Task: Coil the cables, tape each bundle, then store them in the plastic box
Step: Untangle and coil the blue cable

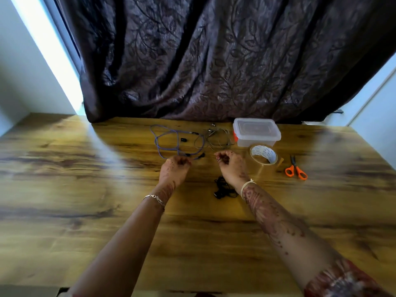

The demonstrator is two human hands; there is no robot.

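Both forearms are stretching out from the bottom edge over the wooden table (pixel 85 189); a patterned red sleeve (pixel 342 281) is showing on the right one. I'm using the plastic box (pixel 257 130) as landmark: it is sitting at the far side of the table with its lid on, against the dark curtain (pixel 214 61).

The left hand (pixel 174 168) is working well left of the box and nearer me, fingers curled tight, pinching the near run of the purple cable (pixel 171 138). That cable is lying in loose loops left of the box, uncoiled.

The right hand (pixel 230 166) is hovering nearer me than the box and slightly left of it. Its fingers are curled in, and I cannot tell whether they are holding anything.

A thin grey cable (pixel 216 137) is sprawling just left of the box. A black cable (pixel 222 188) is lying bunched well nearer me than the box, beside the right wrist. The tape roll (pixel 263 155) is lying just in front of the box, and orange scissors (pixel 296 170) are lying in front and right of it.
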